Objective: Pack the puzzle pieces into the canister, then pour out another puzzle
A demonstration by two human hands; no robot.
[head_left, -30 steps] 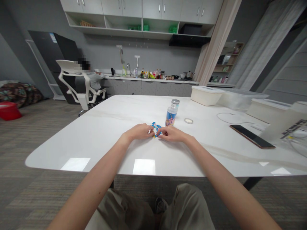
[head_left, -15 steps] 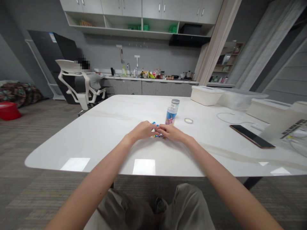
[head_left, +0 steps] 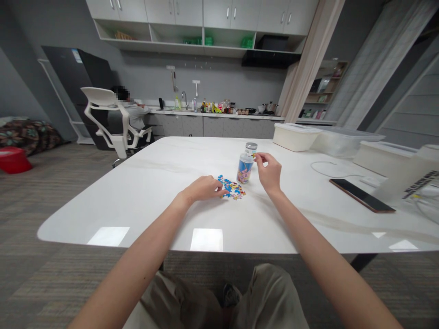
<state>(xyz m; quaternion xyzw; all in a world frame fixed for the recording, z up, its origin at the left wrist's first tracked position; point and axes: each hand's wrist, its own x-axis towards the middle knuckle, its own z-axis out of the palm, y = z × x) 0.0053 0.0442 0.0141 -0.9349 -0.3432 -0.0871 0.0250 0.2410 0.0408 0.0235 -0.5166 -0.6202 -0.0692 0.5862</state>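
Observation:
A loose pile of small jigsaw puzzle pieces [head_left: 236,188], mostly blue with some yellow, red and pink, lies on the white table [head_left: 144,201]. At the pile's left edge rests my left hand [head_left: 205,188], its thumb and fingers apart beside the pieces. My right hand [head_left: 269,171] is raised to the right of a clear jar [head_left: 244,169] with a blue and pink picture on it. Between its thumb and fingertips is a small yellowish puzzle piece [head_left: 254,155], near the jar's upper part. Behind stands a second jar [head_left: 251,147] with a silver lid, partly hidden.
To the right lie a phone [head_left: 361,195] and a white cable [head_left: 322,172]. Storage boxes [head_left: 295,138] stand along the table's right back side. A person sits on a white chair [head_left: 106,109] at the far left, by the kitchen counter [head_left: 192,113].
My right hand has left the pile and moved up and right past the jar with a puzzle piece, uncovering the pile and hiding the ring-shaped lid. My left hand stays about where it was.

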